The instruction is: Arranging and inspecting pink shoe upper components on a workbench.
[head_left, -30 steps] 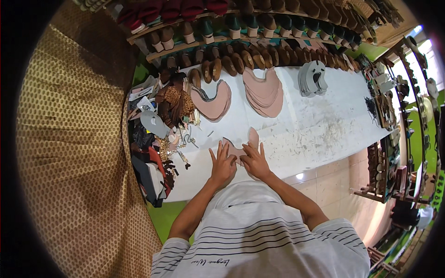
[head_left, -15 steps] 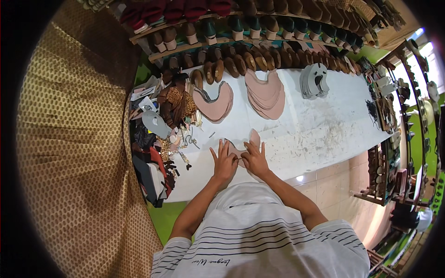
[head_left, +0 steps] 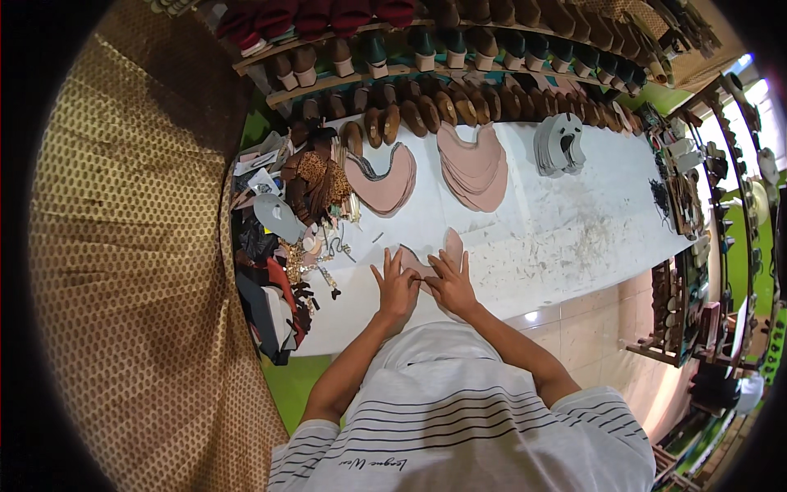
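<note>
A pink curved shoe-upper piece lies on the white table at its near edge, partly covered by both hands. My left hand pinches its inner edge between thumb and forefinger, the other fingers stretched forward. Right beside it, my right hand pinches the same edge, and the two sets of fingertips nearly meet. Beyond the hands lie two stacks of like pink pieces: the left stack has a dark inner edge, while the right stack looks plain pink.
A stack of grey cut pieces sits at the table's far right. Scraps, chains and leopard-print material crowd the left end. Rows of brown shoes line the back under shelves. A patterned curtain hangs at left; a shoe rack stands right.
The view has shifted slightly, so the table and stacks sit a little further right. Both hands stay pinching the pink piece with hardly any movement.
</note>
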Tool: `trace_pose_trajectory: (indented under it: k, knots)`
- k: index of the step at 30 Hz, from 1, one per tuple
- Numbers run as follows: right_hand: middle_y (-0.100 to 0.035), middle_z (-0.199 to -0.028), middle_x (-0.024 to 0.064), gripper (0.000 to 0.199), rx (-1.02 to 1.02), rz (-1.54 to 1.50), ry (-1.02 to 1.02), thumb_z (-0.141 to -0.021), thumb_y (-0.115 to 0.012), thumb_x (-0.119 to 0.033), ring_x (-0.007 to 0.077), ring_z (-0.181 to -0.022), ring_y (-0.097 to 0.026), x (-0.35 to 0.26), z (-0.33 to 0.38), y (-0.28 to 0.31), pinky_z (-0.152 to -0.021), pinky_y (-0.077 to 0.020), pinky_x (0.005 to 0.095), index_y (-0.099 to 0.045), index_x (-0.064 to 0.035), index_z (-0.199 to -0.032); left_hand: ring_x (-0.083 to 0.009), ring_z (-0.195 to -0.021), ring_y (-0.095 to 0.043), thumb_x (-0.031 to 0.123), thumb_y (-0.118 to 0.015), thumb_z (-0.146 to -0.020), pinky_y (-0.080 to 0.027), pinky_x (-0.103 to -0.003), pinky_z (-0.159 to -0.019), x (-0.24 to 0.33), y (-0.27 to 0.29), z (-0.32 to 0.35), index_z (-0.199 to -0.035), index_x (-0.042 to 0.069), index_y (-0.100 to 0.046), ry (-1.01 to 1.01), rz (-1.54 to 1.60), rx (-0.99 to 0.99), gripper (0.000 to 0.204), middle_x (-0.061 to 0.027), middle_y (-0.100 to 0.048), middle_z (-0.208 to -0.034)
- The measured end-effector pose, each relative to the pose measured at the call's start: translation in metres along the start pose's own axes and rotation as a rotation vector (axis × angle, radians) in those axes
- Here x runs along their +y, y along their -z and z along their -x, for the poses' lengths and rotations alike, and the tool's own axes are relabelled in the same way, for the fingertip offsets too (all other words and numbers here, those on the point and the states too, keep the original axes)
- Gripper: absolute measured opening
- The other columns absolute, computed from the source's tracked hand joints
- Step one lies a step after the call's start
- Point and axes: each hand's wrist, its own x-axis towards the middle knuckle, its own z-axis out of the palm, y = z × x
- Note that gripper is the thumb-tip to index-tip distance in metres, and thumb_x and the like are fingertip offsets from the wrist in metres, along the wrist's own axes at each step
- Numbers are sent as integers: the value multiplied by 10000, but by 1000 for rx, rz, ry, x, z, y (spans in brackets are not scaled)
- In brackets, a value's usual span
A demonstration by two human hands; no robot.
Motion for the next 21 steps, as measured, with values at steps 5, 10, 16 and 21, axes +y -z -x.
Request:
trace_pose_trajectory:
  k: [5, 10, 16, 21]
  knots:
    - [-567, -1468, 113, 198, 3, -15, -65, -869, -747, -204, 350, -1475, -407, 2, 18, 0, -1170, -144, 756, -796, -153, -1054, -461, -1573, -135, 100, -766, -846, -28, -778, -1175, -2, -2, -1, -920, 114, -702, 6, 11, 23, 99, -187, -341, -1640]
    - [-568, -1468, 113, 117, 53, 31, -128, -865, -748, -182, 350, -1468, -422, 5, 16, 2, -1172, -118, 764, -779, -137, -969, -465, -1574, -128, 114, -775, -844, -23, -782, -1171, -3, -4, -1, -912, 125, -702, 11, -1, 43, 100, -197, -342, -1638]
    - [-556, -1473, 129, 66, 36, 103, -39, -842, -754, -169, 349, -1470, -415, 7, 15, 1, -1167, -115, 773, -745, -104, -850, -476, -1575, -101, 182, -799, -839, -32, -797, -1157, 0, 2, -1, -909, 135, -717, 22, -46, 33, 118, -227, -312, -1644]
    - [-558, -1463, 135, 49, 66, 113, -45, -818, -743, -132, 349, -1468, -418, 10, 15, 2, -1168, -112, 775, -731, -90, -839, -491, -1572, -94, 231, -818, -835, -54, -814, -1143, -5, 1, 0, -920, 145, -737, 1, -96, 44, 144, -248, -295, -1645]
